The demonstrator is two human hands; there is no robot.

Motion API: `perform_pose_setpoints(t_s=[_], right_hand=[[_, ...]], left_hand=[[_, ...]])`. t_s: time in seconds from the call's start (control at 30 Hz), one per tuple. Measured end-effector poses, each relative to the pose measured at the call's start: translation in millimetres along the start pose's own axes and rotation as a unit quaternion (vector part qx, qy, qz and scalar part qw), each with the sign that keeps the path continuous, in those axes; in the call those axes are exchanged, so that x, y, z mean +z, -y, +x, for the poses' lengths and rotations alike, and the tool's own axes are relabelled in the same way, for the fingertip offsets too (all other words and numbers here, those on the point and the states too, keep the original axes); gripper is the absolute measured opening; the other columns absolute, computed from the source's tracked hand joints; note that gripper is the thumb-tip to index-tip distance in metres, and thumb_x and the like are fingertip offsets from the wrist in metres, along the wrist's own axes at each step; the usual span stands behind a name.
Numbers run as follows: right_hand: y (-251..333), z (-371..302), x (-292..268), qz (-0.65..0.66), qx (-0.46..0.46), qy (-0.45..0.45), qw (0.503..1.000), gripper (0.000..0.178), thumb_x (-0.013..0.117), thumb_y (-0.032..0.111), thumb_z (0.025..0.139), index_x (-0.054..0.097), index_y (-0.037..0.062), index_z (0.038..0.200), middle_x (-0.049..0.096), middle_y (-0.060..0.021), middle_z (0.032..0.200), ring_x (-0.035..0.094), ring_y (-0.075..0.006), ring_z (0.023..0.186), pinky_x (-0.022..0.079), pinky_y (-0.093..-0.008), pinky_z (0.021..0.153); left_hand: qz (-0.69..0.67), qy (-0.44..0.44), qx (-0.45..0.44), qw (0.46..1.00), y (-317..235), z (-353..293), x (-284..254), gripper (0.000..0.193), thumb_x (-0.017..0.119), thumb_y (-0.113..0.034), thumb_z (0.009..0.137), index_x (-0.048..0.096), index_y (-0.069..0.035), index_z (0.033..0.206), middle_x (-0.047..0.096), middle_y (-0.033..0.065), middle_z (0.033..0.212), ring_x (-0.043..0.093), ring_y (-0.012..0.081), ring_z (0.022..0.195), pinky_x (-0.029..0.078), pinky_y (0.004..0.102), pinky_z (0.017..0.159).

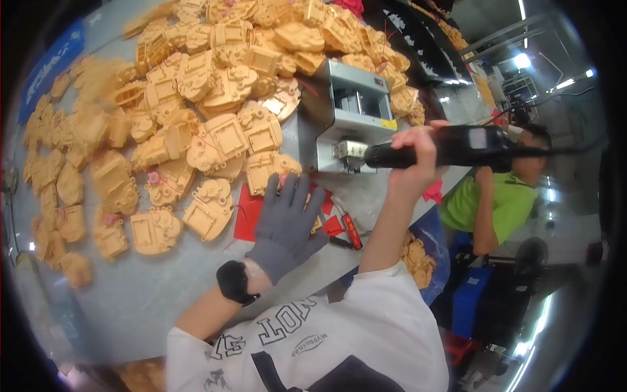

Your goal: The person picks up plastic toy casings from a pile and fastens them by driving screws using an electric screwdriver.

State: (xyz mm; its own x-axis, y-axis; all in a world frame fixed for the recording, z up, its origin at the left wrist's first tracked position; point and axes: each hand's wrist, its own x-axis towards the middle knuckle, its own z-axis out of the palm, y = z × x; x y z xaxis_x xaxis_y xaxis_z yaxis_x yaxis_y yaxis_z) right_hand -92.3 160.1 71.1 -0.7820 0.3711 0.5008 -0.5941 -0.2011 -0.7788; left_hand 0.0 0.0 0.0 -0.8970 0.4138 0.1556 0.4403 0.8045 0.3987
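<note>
From where I stand, the view from the head shows the right hand (421, 153) wrapped round a black, roughly cylindrical handheld tool (454, 147) with a cord at its rear, held up over the tabletop's right edge; the fingers close about its barrel, and its blunt nose points left, just beside a boxy grey metal machine (346, 124) set near that edge. I'd judge the tool stiff and fairly weighty, the cord likely to drag at its back end, so the thick middle of the barrel seems the place to grip. The left hand (284, 215), in a grey knit glove, lies palm down toward the near edge of the pale grey tabletop (150, 294), fingers loosely spread over flat red squares (247, 222); what sits under the palm I cannot tell. Just past its fingertips begins a heap of yellow-orange moulded plastic housings (219, 140), spread to the far and left edges. Those look light and rigid, smooth enough to slide, with thin pegs and fine wires that might snap or snag; I'd take one by its thicker outer rim. A red-handled hand tool (351, 230) lies right of the glove.
</note>
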Motion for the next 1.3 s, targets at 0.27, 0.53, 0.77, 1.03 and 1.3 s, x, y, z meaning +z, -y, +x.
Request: perform_pose_setpoints(t_s=[0.27,0.53,0.77,1.03,1.3], right_hand=[[19,-24,-15,-0.091,0.081,0.018,0.992,0.029,0.058,0.002,0.073,0.041,0.0003,0.097,0.049,-0.006,0.062,0.049,-0.0136,0.05,0.044,-0.0282,0.053],[60,-87,-23,0.113,0.1,0.179,0.972,0.04,0.06,0.005,0.074,0.034,0.0057,0.105,0.051,-0.0083,0.064,0.051,-0.0182,0.051,0.045,-0.0346,0.059],[50,-102,-13,0.078,0.11,0.181,0.974,0.041,0.058,0.003,0.072,0.032,0.0051,0.104,0.051,-0.008,0.064,0.05,-0.0174,0.052,0.045,-0.0341,0.058],[42,-102,-11,0.065,0.14,0.179,0.972,0.039,0.056,0.003,0.071,0.033,0.0051,0.103,0.05,-0.0074,0.063,0.049,-0.0168,0.051,0.044,-0.0331,0.057],[40,-101,-10,0.067,0.144,0.178,0.971,0.038,0.056,0.004,0.072,0.033,0.0054,0.103,0.05,-0.0071,0.063,0.049,-0.0169,0.051,0.043,-0.0331,0.057]], left_hand=[[-0.206,-0.155,-0.039,0.965,-14,-78,-20,0.065,0.07,-0.025,0.069,0.043,-0.002,0.123,0.043,0.0244,0.123,0.044,0.042,0.111,0.035,0.0505,0.094],[-0.254,-0.167,-0.079,0.949,-1,-89,24,0.066,0.068,-0.015,0.069,0.038,-0.001,0.125,0.04,0.0269,0.123,0.045,0.0435,0.104,0.039,0.0485,0.086],[-0.276,-0.173,-0.047,0.944,13,-89,31,0.065,0.068,-0.009,0.067,0.039,-0.001,0.125,0.041,0.0253,0.119,0.046,0.0426,0.103,0.04,0.0478,0.085],[-0.278,-0.174,-0.052,0.943,14,-87,27,0.063,0.067,-0.005,0.064,0.041,-0.002,0.122,0.044,0.023,0.116,0.047,0.041,0.099,0.041,0.0465,0.083],[-0.286,-0.183,-0.045,0.939,15,-85,27,0.061,0.067,-0.006,0.064,0.043,-0.003,0.12,0.045,0.0224,0.114,0.048,0.0402,0.096,0.041,0.0464,0.081]])
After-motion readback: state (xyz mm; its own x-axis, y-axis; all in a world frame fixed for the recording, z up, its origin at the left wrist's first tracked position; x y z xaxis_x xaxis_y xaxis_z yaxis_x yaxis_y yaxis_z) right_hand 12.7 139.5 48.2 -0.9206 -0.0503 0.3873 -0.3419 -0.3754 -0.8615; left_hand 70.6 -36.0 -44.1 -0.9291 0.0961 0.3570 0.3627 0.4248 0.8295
